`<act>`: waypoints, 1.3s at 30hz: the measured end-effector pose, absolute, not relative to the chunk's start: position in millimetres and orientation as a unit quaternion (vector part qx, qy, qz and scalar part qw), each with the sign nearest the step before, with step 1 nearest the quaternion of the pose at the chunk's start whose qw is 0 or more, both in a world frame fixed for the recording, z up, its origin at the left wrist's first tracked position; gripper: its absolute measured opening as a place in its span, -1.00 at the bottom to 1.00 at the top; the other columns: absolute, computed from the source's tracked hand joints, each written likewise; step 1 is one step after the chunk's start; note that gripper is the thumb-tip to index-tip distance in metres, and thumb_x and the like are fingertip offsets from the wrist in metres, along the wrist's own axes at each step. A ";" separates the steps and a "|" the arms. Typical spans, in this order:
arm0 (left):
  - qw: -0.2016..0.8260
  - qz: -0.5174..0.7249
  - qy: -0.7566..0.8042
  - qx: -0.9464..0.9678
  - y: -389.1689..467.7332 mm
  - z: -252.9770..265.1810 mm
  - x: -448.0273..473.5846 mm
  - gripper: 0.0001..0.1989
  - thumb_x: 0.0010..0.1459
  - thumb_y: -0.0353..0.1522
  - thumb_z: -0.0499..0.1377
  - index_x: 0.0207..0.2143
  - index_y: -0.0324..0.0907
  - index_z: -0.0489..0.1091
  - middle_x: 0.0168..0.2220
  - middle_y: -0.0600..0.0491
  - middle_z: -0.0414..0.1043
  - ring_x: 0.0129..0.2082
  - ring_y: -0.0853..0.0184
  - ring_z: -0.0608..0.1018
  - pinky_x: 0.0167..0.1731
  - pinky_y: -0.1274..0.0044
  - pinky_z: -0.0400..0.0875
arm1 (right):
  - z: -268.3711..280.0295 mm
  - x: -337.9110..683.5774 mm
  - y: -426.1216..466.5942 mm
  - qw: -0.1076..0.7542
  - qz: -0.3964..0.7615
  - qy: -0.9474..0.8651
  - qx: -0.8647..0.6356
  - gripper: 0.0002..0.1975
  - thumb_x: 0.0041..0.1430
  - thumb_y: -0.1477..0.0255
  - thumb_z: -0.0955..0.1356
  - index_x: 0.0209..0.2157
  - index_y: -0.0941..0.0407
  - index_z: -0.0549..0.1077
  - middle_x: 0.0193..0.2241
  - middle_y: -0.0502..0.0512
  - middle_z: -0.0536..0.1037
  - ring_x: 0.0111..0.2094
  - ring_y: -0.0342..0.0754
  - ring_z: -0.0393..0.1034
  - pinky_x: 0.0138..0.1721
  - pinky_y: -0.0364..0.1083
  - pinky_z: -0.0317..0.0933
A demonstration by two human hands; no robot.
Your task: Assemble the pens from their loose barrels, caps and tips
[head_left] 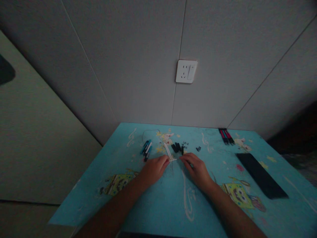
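Observation:
My left hand point(156, 167) is closed in a pinch on a thin white stick point(173, 160), perhaps a pen refill, whose end points right. Just across from that end, my right hand point(195, 167) has its thumb and forefinger pressed together; anything between them is too small to tell. More thin white sticks point(167, 149) lie beyond the left fingertips. Several short black pieces point(176, 147) that look like pen parts sit beyond the right hand, with tiny grey pieces point(185, 144) beside them. Blue, white and dark pen barrels point(146, 148) are piled past the left hand.
Several pens with dark ends and pink or blue middles point(226, 136) lie at the back right. A flat black rectangular piece point(261, 175) rests at the right. The blue patterned tabletop point(158, 205) meets a grey wall with a white socket point(186, 71).

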State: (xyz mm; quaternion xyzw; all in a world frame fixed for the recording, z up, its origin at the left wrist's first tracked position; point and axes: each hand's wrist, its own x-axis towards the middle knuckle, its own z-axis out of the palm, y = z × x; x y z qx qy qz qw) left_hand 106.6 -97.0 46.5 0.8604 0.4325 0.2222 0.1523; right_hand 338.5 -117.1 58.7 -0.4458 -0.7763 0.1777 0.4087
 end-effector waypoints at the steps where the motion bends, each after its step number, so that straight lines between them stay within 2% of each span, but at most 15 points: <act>1: 0.153 0.220 0.433 0.860 -97.0 46.8 106.6 -0.78 0.38 -0.28 -0.07 -0.16 -0.14 0.32 -0.32 0.04 0.49 -0.33 0.30 0.55 -0.32 0.51 0.34 | 58.8 338.9 -116.9 0.409 0.176 -0.777 -0.445 -0.78 0.33 0.43 0.24 -0.13 0.06 0.51 -0.22 0.16 0.53 -0.14 0.02 0.42 -0.06 0.04 0.33; 13: 0.157 0.217 0.422 0.866 -97.6 47.3 105.0 -0.78 0.38 -0.29 -0.08 -0.16 -0.15 0.31 -0.32 0.04 0.49 -0.32 0.31 0.54 -0.30 0.53 0.33 | 58.7 336.9 -119.1 0.403 0.191 -0.775 -0.448 -0.79 0.32 0.43 0.25 -0.14 0.05 0.51 -0.22 0.16 0.53 -0.16 0.02 0.44 -0.08 0.01 0.33; 16: 0.156 0.217 0.422 0.866 -97.6 48.3 105.3 -0.79 0.38 -0.30 -0.07 -0.15 -0.15 0.32 -0.31 0.04 0.49 -0.33 0.32 0.54 -0.32 0.53 0.33 | 56.1 335.5 -119.3 0.407 0.198 -0.761 -0.465 -0.77 0.30 0.39 0.27 -0.06 0.05 0.47 -0.22 0.16 0.55 -0.22 0.02 0.45 -0.12 0.01 0.35; 20: 0.154 0.215 0.418 0.869 -98.8 49.4 106.1 -0.80 0.37 -0.29 -0.05 -0.16 -0.15 0.33 -0.31 0.03 0.49 -0.34 0.32 0.54 -0.32 0.54 0.32 | 52.1 333.6 -119.9 0.418 0.232 -0.736 -0.480 -0.63 0.26 0.39 0.31 0.10 0.05 0.35 -0.22 0.12 0.56 -0.26 -0.02 0.45 -0.13 -0.01 0.35; 26: 0.163 0.211 0.408 0.873 -100.1 48.5 107.4 -0.82 0.37 -0.30 -0.03 -0.17 -0.15 0.32 -0.29 0.03 0.50 -0.28 0.31 0.55 -0.26 0.53 0.34 | 53.6 327.8 -123.0 0.405 0.268 -0.732 -0.478 -0.58 0.25 0.37 0.32 0.14 0.02 0.30 -0.23 0.07 0.57 -0.23 -0.03 0.47 -0.13 -0.04 0.34; 30: 0.159 0.221 0.426 0.863 -98.3 47.5 106.7 -0.79 0.38 -0.29 -0.06 -0.17 -0.15 0.33 -0.30 0.03 0.51 -0.30 0.31 0.56 -0.29 0.53 0.35 | 53.3 333.4 -117.1 0.392 0.181 -0.731 -0.529 -0.68 0.28 0.33 0.29 0.05 0.07 0.38 -0.23 0.12 0.55 -0.23 0.00 0.44 -0.12 -0.02 0.31; 33: 0.157 0.234 0.430 0.858 -97.7 47.1 106.1 -0.78 0.38 -0.29 -0.07 -0.15 -0.15 0.33 -0.29 0.03 0.51 -0.30 0.31 0.56 -0.29 0.52 0.37 | 49.1 340.6 -107.4 0.344 0.088 -0.734 -0.579 -0.77 0.31 0.34 0.25 -0.10 0.09 0.47 -0.24 0.16 0.54 -0.21 0.02 0.42 -0.09 -0.01 0.26; 35: 0.160 0.235 0.429 0.857 -97.7 46.3 106.2 -0.77 0.38 -0.28 -0.07 -0.12 -0.15 0.33 -0.27 0.02 0.52 -0.30 0.30 0.57 -0.28 0.51 0.40 | 46.0 342.2 -101.0 0.302 0.046 -0.738 -0.602 -0.77 0.31 0.33 0.25 -0.13 0.09 0.49 -0.23 0.17 0.53 -0.19 0.04 0.41 -0.09 -0.02 0.23; 39: 0.162 0.253 0.419 0.857 -96.8 43.7 106.8 -0.69 0.38 -0.30 -0.07 0.11 -0.11 0.25 -0.08 -0.02 0.51 -0.15 0.26 0.57 -0.14 0.44 0.44 | 43.9 336.0 -92.0 0.234 -0.019 -0.734 -0.637 -0.75 0.31 0.30 0.26 -0.09 0.08 0.47 -0.21 0.17 0.53 -0.17 0.05 0.40 -0.10 -0.03 0.15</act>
